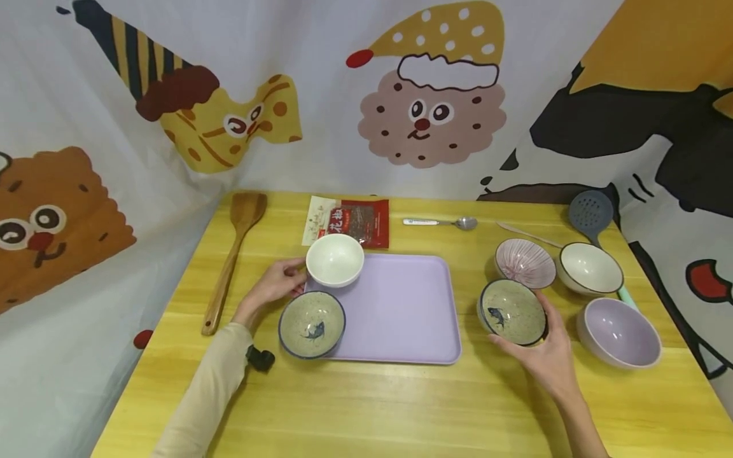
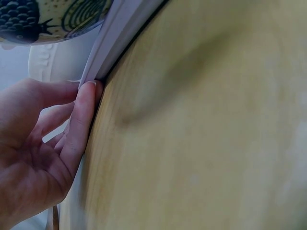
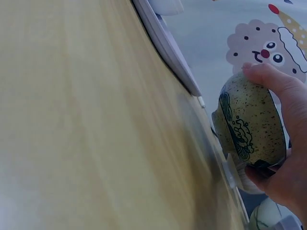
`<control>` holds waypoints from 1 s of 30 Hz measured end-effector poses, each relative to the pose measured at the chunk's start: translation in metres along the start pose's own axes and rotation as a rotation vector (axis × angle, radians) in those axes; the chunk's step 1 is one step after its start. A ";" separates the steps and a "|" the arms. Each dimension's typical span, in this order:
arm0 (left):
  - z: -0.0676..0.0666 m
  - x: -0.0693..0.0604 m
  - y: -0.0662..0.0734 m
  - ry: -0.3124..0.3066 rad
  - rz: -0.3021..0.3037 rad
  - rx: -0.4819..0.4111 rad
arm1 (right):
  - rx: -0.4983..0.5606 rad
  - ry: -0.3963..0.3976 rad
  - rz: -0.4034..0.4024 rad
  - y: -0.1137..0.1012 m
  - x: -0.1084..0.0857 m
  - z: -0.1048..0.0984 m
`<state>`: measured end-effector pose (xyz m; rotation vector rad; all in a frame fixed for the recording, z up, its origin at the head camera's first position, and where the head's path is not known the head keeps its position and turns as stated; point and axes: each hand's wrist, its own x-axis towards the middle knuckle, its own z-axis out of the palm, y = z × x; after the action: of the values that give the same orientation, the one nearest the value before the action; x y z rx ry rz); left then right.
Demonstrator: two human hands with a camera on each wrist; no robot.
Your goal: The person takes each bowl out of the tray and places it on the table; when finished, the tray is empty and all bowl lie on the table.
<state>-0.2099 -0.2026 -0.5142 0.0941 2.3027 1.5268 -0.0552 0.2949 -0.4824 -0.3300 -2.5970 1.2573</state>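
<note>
At the left edge of the lilac tray [image 1: 408,312], my left hand [image 1: 279,280] pinches the rim between thumb and fingers, as the left wrist view shows. On the tray's left side sit a white bowl [image 1: 335,259] and, nearer me, a speckled bowl with a blue fish [image 1: 312,324]. Right of the tray, my right hand [image 1: 552,356] grips a matching speckled fish bowl [image 1: 511,312] by its side. This bowl [image 3: 254,122] is held above the table in the right wrist view, thumb on one side and fingers on the other.
A pink-striped bowl [image 1: 525,264], a dark-rimmed white bowl [image 1: 591,268] and a lilac bowl [image 1: 620,334] stand at right. A grey slotted turner [image 1: 591,213] lies behind them. Along the back are a spoon [image 1: 441,222] and a red spice packet [image 1: 366,222]; a wooden spatula [image 1: 235,254] lies left.
</note>
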 end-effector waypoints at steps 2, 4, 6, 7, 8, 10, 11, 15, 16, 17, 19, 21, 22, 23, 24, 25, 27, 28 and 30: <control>0.000 0.000 0.002 -0.003 0.000 0.002 | -0.002 0.011 0.023 0.002 -0.002 -0.001; 0.000 -0.001 0.003 -0.005 -0.003 0.011 | 0.001 0.016 0.043 0.005 -0.003 -0.002; 0.000 -0.001 0.003 -0.004 0.000 0.024 | 0.004 0.021 0.061 0.007 -0.005 -0.003; 0.000 -0.001 0.003 -0.003 0.001 0.030 | 0.002 0.027 0.070 0.008 -0.006 -0.003; 0.000 -0.001 0.003 -0.002 0.002 0.038 | 0.003 0.032 0.076 0.009 -0.006 -0.004; 0.000 0.000 0.002 0.000 0.001 0.043 | 0.006 0.045 0.082 0.011 -0.007 -0.005; -0.001 0.000 0.003 0.003 -0.002 0.044 | 0.005 0.052 0.088 0.013 -0.008 -0.006; -0.001 0.000 0.003 0.004 -0.012 0.046 | 0.003 0.078 0.111 0.019 -0.011 -0.008; -0.001 0.000 0.004 0.006 -0.015 0.048 | 0.004 0.083 0.116 0.020 -0.011 -0.009; -0.001 0.000 0.004 0.006 -0.017 0.048 | 0.005 0.088 0.120 0.021 -0.011 -0.010; -0.002 0.000 0.004 0.004 -0.015 0.050 | 0.010 0.099 0.122 0.022 -0.011 -0.011; -0.002 -0.001 0.004 0.006 -0.018 0.050 | 0.012 0.109 0.121 0.022 -0.011 -0.012; -0.002 -0.001 0.004 0.008 -0.018 0.048 | 0.012 0.115 0.119 0.023 -0.011 -0.012; -0.002 -0.001 0.004 0.009 -0.017 0.046 | 0.009 0.121 0.116 0.023 -0.010 -0.012; -0.002 -0.001 0.003 0.010 -0.015 0.044 | 0.009 0.125 0.114 0.023 -0.010 -0.012; -0.002 -0.001 0.003 0.009 -0.012 0.045 | 0.008 0.129 0.114 0.023 -0.010 -0.013; -0.001 -0.001 0.003 0.009 -0.010 0.045 | 0.008 0.134 0.115 0.024 -0.011 -0.013; -0.001 0.000 0.003 0.011 -0.011 0.043 | 0.009 0.137 0.118 0.024 -0.012 -0.013; -0.001 0.000 0.004 0.011 -0.005 0.049 | 0.006 0.140 0.125 0.025 -0.013 -0.014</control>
<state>-0.2106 -0.2020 -0.5106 0.0931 2.3472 1.4719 -0.0361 0.3158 -0.4951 -0.5655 -2.4874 1.2335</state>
